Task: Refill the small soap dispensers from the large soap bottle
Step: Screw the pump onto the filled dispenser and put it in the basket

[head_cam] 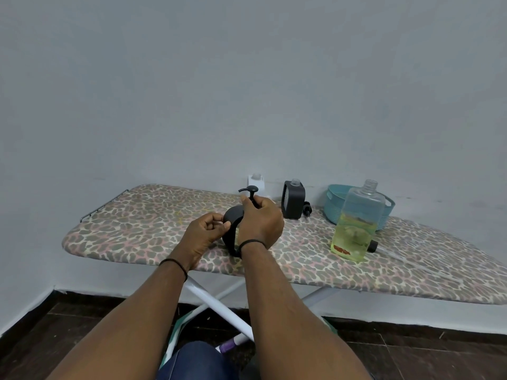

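Two hands on round black dispenser point(233, 219): left hand point(204, 234) steadying smooth, rigid body, right hand point(260, 220) pinching pump neck.

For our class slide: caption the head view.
Both hands grip a round black dispenser on the ironing board.
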